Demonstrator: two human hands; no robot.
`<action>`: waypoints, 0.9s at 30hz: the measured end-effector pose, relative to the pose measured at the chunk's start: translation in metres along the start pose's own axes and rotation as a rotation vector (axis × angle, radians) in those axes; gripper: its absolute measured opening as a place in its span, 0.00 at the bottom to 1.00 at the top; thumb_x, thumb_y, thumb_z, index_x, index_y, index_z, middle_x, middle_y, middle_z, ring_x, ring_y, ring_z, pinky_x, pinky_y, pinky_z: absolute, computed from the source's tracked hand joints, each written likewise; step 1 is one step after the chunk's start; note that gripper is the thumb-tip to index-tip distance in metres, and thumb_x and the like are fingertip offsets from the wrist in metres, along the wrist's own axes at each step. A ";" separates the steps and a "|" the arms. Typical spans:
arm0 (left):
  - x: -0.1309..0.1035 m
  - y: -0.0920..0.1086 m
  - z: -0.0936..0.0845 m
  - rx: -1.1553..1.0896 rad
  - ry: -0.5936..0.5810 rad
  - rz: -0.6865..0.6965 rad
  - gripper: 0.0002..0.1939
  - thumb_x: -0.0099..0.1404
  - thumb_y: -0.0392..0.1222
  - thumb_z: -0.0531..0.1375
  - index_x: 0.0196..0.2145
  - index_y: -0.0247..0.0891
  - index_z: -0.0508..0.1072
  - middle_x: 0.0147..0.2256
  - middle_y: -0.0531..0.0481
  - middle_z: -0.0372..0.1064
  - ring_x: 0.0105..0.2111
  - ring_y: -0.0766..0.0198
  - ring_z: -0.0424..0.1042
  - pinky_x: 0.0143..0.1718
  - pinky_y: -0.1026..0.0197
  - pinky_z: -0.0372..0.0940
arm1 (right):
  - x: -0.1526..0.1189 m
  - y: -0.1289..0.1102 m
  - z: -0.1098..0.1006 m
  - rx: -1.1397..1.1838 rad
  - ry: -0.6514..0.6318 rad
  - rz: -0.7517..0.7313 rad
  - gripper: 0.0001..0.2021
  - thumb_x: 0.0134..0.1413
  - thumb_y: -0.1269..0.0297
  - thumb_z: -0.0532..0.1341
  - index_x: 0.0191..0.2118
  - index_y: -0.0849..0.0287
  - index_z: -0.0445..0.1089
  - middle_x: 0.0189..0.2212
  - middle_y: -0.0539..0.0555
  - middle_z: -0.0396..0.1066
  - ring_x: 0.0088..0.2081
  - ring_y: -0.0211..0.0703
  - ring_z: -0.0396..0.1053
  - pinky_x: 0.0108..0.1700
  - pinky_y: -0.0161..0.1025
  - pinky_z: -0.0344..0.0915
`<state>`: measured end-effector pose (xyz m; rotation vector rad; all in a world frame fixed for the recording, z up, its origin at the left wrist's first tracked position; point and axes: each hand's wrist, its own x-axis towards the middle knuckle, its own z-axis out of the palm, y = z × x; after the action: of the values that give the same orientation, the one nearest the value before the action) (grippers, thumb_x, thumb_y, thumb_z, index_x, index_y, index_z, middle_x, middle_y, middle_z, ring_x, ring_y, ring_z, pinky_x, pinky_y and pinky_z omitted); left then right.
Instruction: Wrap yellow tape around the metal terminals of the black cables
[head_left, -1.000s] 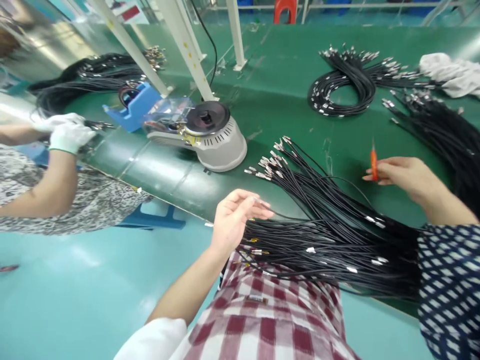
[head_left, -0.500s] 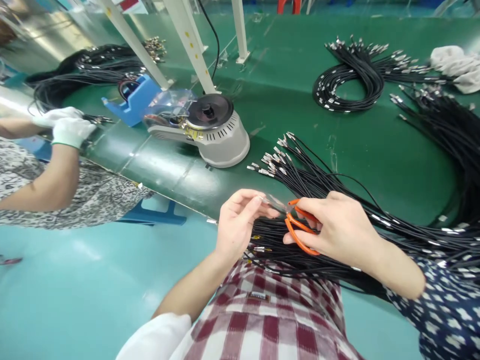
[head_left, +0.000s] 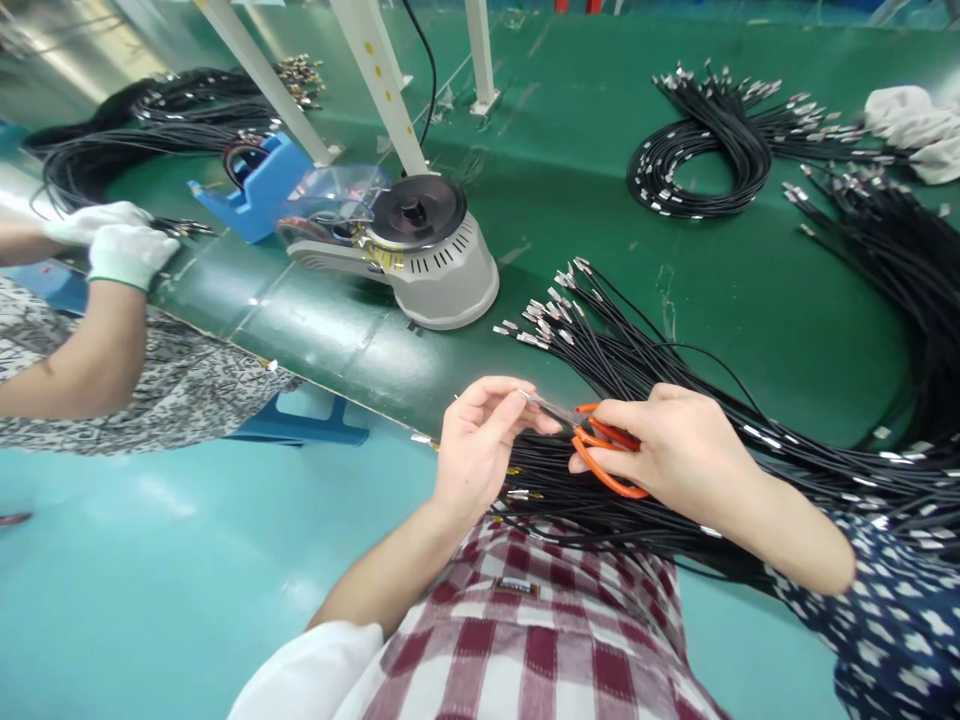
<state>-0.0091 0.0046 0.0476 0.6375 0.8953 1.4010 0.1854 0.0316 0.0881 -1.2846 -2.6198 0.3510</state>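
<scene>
My right hand [head_left: 675, 440] grips a pair of scissors [head_left: 609, 470] by the orange handles, with the metal blades pointing left toward my left hand. The thumb and fingers of my left hand [head_left: 484, 440] are pinched together close to the blade tips. What they pinch is too small and covered to make out; a thin light tip sticks out behind the fingers. Just beyond and beneath both hands lies a bundle of black cables [head_left: 637, 360] with silvery metal ends and white labels.
A grey tape dispenser [head_left: 450, 280] with a black disc stands ahead-left, beside a blue tape holder [head_left: 266, 190]. A coiled cable bundle [head_left: 697, 190] and more black cables [head_left: 885, 250] lie right. At far left, a co-worker's gloved hands [head_left: 131, 250] hold cables.
The scissors' lower handle has come up slightly toward the upper one, and the blades lie nearer my left fingers. The co-worker's gloved hands sit slightly farther left in view.
</scene>
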 end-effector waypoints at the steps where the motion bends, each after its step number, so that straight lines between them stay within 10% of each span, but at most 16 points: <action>1: 0.000 0.000 0.000 0.004 0.005 -0.003 0.06 0.60 0.41 0.68 0.34 0.36 0.77 0.28 0.51 0.77 0.26 0.65 0.78 0.33 0.64 0.72 | 0.000 0.000 -0.001 -0.008 -0.013 -0.001 0.24 0.58 0.39 0.57 0.27 0.55 0.73 0.17 0.47 0.71 0.18 0.37 0.57 0.32 0.38 0.54; 27: -0.001 0.000 0.003 -0.004 0.008 -0.031 0.09 0.57 0.43 0.70 0.30 0.36 0.77 0.26 0.53 0.75 0.23 0.66 0.76 0.30 0.64 0.71 | 0.003 -0.001 -0.007 0.151 -0.071 0.014 0.25 0.58 0.39 0.57 0.22 0.55 0.67 0.13 0.47 0.63 0.19 0.38 0.60 0.30 0.37 0.52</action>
<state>-0.0062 0.0038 0.0492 0.6126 0.9044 1.3778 0.1848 0.0346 0.0948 -1.2628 -2.5853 0.5950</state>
